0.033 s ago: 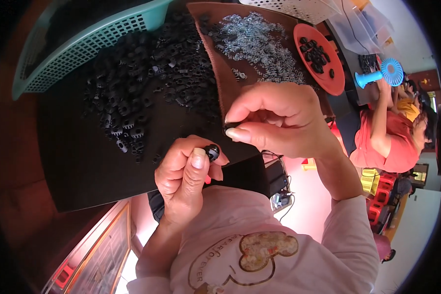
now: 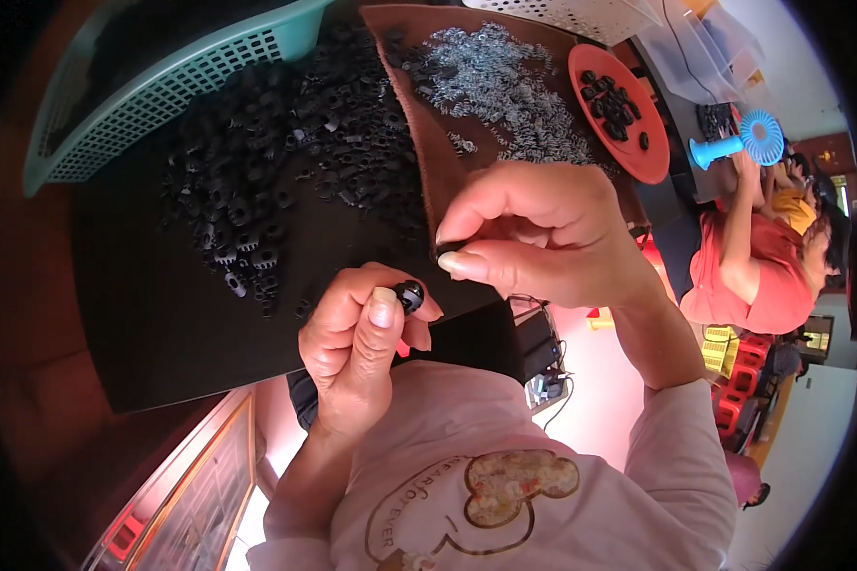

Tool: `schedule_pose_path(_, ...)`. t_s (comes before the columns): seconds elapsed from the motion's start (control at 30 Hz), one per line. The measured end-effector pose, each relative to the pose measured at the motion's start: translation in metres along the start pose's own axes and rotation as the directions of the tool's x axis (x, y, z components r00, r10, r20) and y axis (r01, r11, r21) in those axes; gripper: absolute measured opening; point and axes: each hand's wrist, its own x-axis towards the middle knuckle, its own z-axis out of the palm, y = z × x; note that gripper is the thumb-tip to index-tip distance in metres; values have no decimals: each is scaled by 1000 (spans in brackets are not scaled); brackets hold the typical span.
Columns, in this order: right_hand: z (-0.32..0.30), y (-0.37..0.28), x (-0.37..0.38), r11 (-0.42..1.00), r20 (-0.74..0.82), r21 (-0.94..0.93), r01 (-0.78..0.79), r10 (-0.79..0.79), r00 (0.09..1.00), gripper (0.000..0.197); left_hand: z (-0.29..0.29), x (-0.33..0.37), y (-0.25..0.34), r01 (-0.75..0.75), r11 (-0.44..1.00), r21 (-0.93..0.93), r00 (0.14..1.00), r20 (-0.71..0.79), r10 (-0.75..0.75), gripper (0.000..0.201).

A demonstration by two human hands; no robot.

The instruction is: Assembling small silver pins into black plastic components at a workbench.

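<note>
My left hand (image 2: pixel 362 333) pinches a small black round part (image 2: pixel 410 296) between thumb and fingers, just off the near edge of a black mat (image 2: pixel 162 324). My right hand (image 2: pixel 543 238) hovers right above it, thumb and forefinger closed on a tiny dark piece (image 2: pixel 445 250) that I can barely see. A heap of black gear-like parts (image 2: pixel 276 162) lies on the mat beyond my left hand. Behind my right hand, a pile of small silvery metal springs (image 2: pixel 505 86) is spread over a brown mat (image 2: pixel 438 181).
A teal plastic basket (image 2: pixel 162 86) stands at the far left. A red plate (image 2: pixel 649 157) holding several black parts sits at the far right, with a blue hand fan (image 2: pixel 738 141) beyond it. Another person in an orange-red shirt (image 2: pixel 752 276) sits to the right.
</note>
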Motion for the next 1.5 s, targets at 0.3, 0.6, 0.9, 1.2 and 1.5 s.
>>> schedule_pose_path(0.3, 0, -2, -6, 991, 103, 75, -109, 101, 990, 9, 4, 0, 2, 48, 999, 17, 999, -15, -48, 30)
schedule_pose_path(0.6, 2, 4, -10, 966, 165, 183, -181, 151, 975, 8, 4, 1, 3, 60, 998, -4, 998, 1, -60, 31)
schedule_pose_path(0.9, 17, 9, -10, 984, 36, 110, 138, -142, 989, 7, 2, 1, 2, 69, 997, -18, 998, -8, -69, 31)
schedule_pose_path(1.2, 12, 7, -11, 920, 138, 345, -186, 146, 980, 9, 6, 1, 5, 88, 995, -43, 995, -46, -90, 27)
schedule_pose_path(1.5, 3, 6, -6, 903, 270, 361, -233, 139, 953, 3, 0, 2, 7, 148, 989, 1, 989, -1, -148, 31)
